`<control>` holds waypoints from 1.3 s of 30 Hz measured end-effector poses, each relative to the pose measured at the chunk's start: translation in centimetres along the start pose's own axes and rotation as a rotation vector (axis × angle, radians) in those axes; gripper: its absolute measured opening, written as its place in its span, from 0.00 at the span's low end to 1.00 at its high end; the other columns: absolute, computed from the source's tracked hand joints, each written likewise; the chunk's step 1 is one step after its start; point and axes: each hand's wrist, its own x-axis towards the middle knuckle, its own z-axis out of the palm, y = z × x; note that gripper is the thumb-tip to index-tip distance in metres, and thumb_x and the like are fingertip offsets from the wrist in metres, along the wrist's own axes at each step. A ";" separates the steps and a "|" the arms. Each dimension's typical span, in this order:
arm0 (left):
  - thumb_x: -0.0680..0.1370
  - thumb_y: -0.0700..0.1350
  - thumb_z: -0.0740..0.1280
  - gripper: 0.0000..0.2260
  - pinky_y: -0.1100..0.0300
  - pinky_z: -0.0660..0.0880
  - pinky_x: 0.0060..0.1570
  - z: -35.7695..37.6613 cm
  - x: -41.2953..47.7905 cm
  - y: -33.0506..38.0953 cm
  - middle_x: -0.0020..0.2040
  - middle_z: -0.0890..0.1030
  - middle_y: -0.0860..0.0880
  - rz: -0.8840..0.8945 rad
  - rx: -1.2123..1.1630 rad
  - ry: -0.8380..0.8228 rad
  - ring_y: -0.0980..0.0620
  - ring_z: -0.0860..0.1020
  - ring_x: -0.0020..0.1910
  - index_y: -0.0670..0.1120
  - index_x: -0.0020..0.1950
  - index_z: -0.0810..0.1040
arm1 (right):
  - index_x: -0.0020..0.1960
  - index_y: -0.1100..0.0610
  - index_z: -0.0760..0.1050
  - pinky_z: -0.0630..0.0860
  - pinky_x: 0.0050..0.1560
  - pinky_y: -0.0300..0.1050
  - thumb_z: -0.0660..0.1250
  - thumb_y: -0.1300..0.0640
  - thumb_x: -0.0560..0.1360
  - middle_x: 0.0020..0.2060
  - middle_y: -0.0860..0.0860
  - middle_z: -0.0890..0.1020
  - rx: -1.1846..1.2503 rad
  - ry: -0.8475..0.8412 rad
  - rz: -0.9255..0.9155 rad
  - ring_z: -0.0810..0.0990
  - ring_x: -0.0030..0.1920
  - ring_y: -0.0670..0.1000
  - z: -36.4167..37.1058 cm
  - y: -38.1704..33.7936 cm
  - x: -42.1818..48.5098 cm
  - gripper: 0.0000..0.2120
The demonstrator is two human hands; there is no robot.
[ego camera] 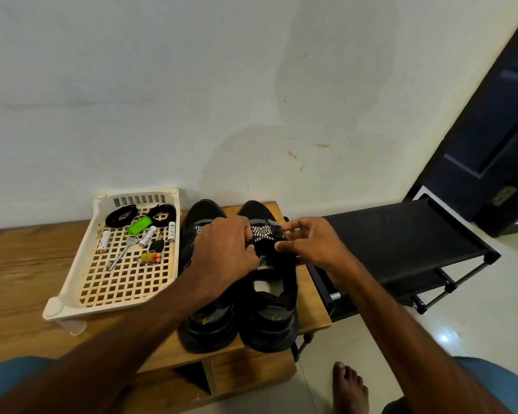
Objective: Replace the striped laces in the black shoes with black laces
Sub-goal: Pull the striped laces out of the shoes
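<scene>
Head view, 2 black shoes (266, 318) side by side on wooden bench (18, 279), left grip (225, 249) curled around striped laces (260, 231) of right-hand shoe, right grip (308, 243) pinching same laces, black laces (121, 216) coiled in cream tray (72, 282) just left of shoes

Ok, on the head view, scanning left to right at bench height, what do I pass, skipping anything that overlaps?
Cream basket → first black shoe → second black shoe → black shoe rack → dark door.
</scene>
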 end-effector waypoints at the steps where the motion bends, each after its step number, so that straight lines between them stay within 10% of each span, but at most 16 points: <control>1: 0.73 0.51 0.74 0.09 0.58 0.78 0.46 0.3 -0.2 0.0 0.44 0.81 0.56 0.021 0.017 0.045 0.54 0.80 0.47 0.54 0.51 0.78 | 0.64 0.57 0.78 0.85 0.52 0.52 0.79 0.61 0.71 0.55 0.53 0.84 -0.120 0.033 -0.050 0.85 0.53 0.51 0.3 0.0 0.0 0.23; 6: 0.74 0.48 0.74 0.18 0.57 0.77 0.52 2.2 0.3 1.4 0.61 0.76 0.48 0.288 0.220 0.200 0.48 0.72 0.63 0.48 0.63 0.78 | 0.70 0.52 0.74 0.74 0.45 0.31 0.80 0.59 0.71 0.59 0.48 0.82 -0.389 0.120 -0.185 0.79 0.54 0.44 1.3 0.0 0.0 0.30; 14: 0.80 0.46 0.69 0.05 0.53 0.77 0.45 2.5 1.4 1.7 0.49 0.80 0.47 0.270 0.168 0.108 0.47 0.80 0.47 0.45 0.52 0.80 | 0.72 0.53 0.72 0.75 0.47 0.37 0.78 0.58 0.72 0.57 0.49 0.82 -0.403 0.123 -0.111 0.79 0.52 0.46 1.2 -0.1 0.2 0.31; 21: 0.81 0.36 0.66 0.05 0.56 0.84 0.45 -0.1 3.8 -0.6 0.49 0.85 0.40 -0.471 -0.981 -0.106 0.48 0.87 0.41 0.37 0.52 0.81 | 0.73 0.56 0.69 0.81 0.60 0.53 0.76 0.59 0.73 0.59 0.52 0.82 -0.381 0.123 -0.048 0.81 0.59 0.52 0.8 -0.4 -0.4 0.31; 29: 0.74 0.49 0.72 0.20 0.51 0.65 0.72 1.6 1.7 1.1 0.75 0.69 0.48 0.354 0.121 0.019 0.48 0.63 0.75 0.49 0.65 0.80 | 0.69 0.56 0.71 0.80 0.60 0.52 0.77 0.55 0.72 0.58 0.53 0.82 -0.486 0.150 -0.103 0.81 0.58 0.54 1.9 -0.6 -0.3 0.28; 39: 0.74 0.49 0.76 0.02 0.52 0.69 0.64 -0.4 3.0 0.5 0.62 0.80 0.57 0.261 0.076 0.186 0.56 0.71 0.65 0.52 0.45 0.88 | 0.67 0.56 0.71 0.82 0.57 0.53 0.76 0.56 0.72 0.56 0.53 0.83 -0.477 0.142 -0.055 0.82 0.56 0.54 1.6 -0.7 -0.4 0.26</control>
